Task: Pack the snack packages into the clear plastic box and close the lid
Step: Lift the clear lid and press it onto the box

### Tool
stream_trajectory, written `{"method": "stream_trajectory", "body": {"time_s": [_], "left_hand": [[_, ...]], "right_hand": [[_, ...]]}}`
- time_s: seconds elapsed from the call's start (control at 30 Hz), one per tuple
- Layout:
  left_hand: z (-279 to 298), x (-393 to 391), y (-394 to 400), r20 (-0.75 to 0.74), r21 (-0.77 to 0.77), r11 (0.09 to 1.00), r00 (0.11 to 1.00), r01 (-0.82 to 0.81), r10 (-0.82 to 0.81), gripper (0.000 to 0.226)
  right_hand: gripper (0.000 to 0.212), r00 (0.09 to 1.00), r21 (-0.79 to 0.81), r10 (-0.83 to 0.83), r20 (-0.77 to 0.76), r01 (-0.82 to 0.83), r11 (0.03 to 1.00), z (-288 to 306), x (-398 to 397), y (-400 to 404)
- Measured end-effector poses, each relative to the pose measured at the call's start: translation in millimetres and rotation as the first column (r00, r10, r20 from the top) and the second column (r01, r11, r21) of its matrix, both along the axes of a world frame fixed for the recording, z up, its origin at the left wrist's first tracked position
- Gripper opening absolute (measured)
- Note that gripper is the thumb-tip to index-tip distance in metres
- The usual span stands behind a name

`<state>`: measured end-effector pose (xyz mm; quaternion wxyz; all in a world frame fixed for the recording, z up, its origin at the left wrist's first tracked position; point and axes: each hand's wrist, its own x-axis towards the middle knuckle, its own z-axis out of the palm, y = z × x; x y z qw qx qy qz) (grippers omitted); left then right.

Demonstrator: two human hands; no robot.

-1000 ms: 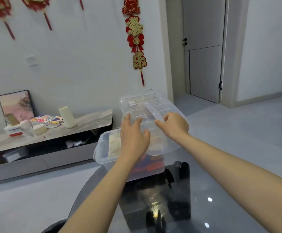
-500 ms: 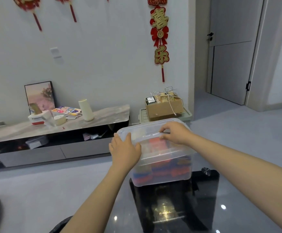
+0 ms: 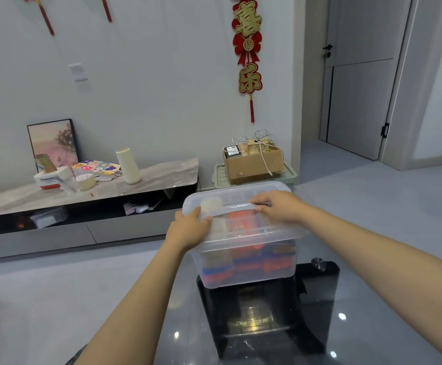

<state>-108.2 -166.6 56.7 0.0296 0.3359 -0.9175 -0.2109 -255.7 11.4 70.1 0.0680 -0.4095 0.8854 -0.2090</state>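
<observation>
Here, the clear plastic box (image 3: 246, 262) of snack packages (image 3: 243, 222) sits on the surface at 12 o'clock; left hand (image 3: 188, 229) and right hand (image 3: 280, 208) press flat, fingers spread, on its lid (image 3: 237, 197).

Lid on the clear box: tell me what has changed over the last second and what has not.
The lid came down from tilted up at the back to lying flat on the clear plastic box. The left hand shifted to the lid's left edge, the right hand to the top near the handle; both press on it. Unchanged: the snack packages sit inside and the box stands on the dark glass table.
</observation>
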Motion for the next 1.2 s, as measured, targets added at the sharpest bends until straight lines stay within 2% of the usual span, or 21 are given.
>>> {"method": "stream_trajectory", "body": {"time_s": [0.07, 0.13, 0.2, 0.27, 0.37, 0.4, 0.47, 0.53, 0.57, 0.63, 0.7, 0.8, 0.87, 1.03, 1.2], "left_hand": [[-1, 3, -3, -0.061, 0.085, 0.996, 0.998, -0.002, 0.007, 0.058], [-4, 6, -9, -0.176, 0.199, 0.98, 0.983, -0.016, 0.052, 0.057], [-4, 8, -10, -0.238, 0.308, 0.95, 0.963, -0.051, 0.128, 0.06], [-5, 7, -7, -0.213, 0.278, 0.954, 0.962, -0.109, 0.172, 0.057], [-3, 4, -3, -0.111, 0.037, 0.966, 0.959, -0.257, 0.26, 0.049], [-3, 4, -3, -0.095, 0.056, 0.955, 0.951, -0.291, 0.295, 0.05], [-4, 6, -6, -0.139, 0.277, 0.917, 0.932, -0.288, 0.335, 0.057], [-8, 8, -7, -0.266, 0.479, 0.848, 0.883, -0.228, 0.388, 0.064], [-9, 9, -4, -0.33, 0.502, 0.835, 0.843, -0.224, 0.425, 0.068], [-10, 9, 0, -0.39, 0.418, 0.854, 0.789, -0.309, 0.475, 0.074], [-10, 9, 2, -0.392, 0.306, 0.875, 0.788, -0.375, 0.475, 0.071], [-8, 7, 3, -0.404, 0.264, 0.892, 0.798, -0.367, 0.448, 0.042], [-5, 8, 5, -0.418, 0.222, 0.906, 0.804, -0.361, 0.423, 0.033], [-5, 4, 3, -0.4, 0.113, 0.935, 0.846, -0.336, 0.352, 0.037], [-2, 6, -4, -0.307, 0.088, 0.944, 0.893, -0.318, 0.329, 0.047]], "right_hand": [[0.039, 0.998, -0.017, -0.014, 0.061, 0.015, 1.0, -1, -2, 9], [0.041, 0.982, -0.089, -0.191, 0.002, 0.19, 0.978, -8, -7, 18], [0.048, 0.922, -0.102, -0.385, -0.042, 0.379, 0.92, -15, -8, 25], [0.057, 0.872, -0.091, -0.458, 0.171, 0.477, 0.874, -15, -7, 26], [0.063, 0.71, -0.127, -0.441, 0.549, 0.593, 0.795, -15, -7, 26], [0.063, 0.661, -0.136, -0.432, 0.613, 0.627, 0.767, -16, -6, 28], [0.065, 0.619, -0.17, -0.428, 0.658, 0.677, 0.716, -19, -5, 30], [0.071, 0.652, -0.209, -0.494, 0.576, 0.701, 0.682, -22, -4, 29], [0.073, 0.671, -0.215, -0.543, 0.505, 0.708, 0.673, -22, -3, 29], [0.071, 0.693, -0.219, -0.601, 0.399, 0.708, 0.671, -20, -1, 27], [0.065, 0.712, -0.223, -0.586, 0.388, 0.689, 0.689, -19, 0, 26], [0.061, 0.721, -0.224, -0.57, 0.393, 0.677, 0.701, -17, 0, 27], [0.056, 0.743, -0.241, -0.559, 0.368, 0.657, 0.714, -16, 0, 27], [0.044, 0.788, -0.255, -0.54, 0.297, 0.61, 0.75, -15, -3, 28], [0.046, 0.815, -0.218, -0.513, 0.269, 0.57, 0.792, -13, -3, 31]]}}
